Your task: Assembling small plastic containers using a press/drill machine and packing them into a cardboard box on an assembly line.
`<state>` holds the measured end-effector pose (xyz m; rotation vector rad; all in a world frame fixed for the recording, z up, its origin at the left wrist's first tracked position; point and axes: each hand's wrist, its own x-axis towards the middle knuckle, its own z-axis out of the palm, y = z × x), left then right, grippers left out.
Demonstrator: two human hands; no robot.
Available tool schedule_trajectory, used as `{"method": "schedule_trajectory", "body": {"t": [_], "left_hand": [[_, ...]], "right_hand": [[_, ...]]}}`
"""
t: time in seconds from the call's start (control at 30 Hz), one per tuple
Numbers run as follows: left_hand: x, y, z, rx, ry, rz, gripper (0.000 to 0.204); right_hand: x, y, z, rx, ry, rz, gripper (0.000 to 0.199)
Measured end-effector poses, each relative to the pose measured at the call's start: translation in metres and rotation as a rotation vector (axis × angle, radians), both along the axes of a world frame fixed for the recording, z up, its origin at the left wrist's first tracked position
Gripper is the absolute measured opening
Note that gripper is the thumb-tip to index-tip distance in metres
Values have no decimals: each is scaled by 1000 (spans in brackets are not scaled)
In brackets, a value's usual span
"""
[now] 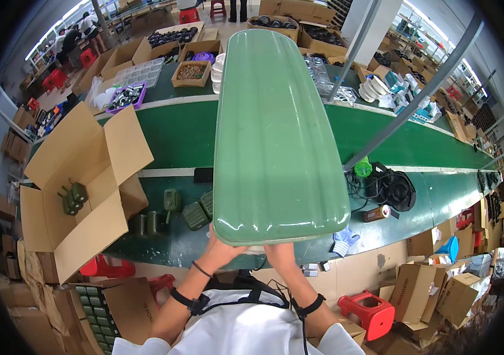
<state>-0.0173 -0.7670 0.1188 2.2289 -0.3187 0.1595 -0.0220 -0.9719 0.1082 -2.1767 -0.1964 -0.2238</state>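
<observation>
A long, pale green plastic case [278, 142] with rounded corners and shallow ribs stands up in front of me and fills the middle of the view. My left hand [223, 249] grips its near lower edge on the left. On the right, my right hand [280, 255] holds the same edge, close to the other hand. The case hides most of my fingers. Just left of the case, several small dark green canister-like items, among them one with a neck [171, 201], rest on the green worktable [169, 251].
An open cardboard box [80, 236] with several dark green items stands at left. Beyond runs a green conveyor belt [175, 139]. A metal post [418, 94], a black cabled device [395, 188], a can [376, 213] and a blue-white glove [344, 241] are at right. Red stools [376, 313] stand below.
</observation>
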Motion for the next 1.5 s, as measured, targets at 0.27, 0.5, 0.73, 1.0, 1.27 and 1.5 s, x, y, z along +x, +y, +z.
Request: {"method": "schedule_trajectory", "body": {"t": [0.27,0.5,0.73,1.0,1.27,1.5], "left_hand": [[15,32,15,166,-98,-147,56],[19,25,7,76,133,-128,84],[18,-4,-50,165,6,73,115],[25,-58,-21,224,-58,342,124],[24,-65,-16,112,-41,400,117],[23,-62,-18,26,-58,453,118]], "right_hand": [[16,-10,-14,-155,-40,77,23],[18,-45,-79,-286,-85,117,37],[106,-113,11,-550,-453,188,53],[161,-138,132,-177,-152,121,53],[176,-86,238,174,146,-68,54],[156,-80,269,508,448,82,48]]}}
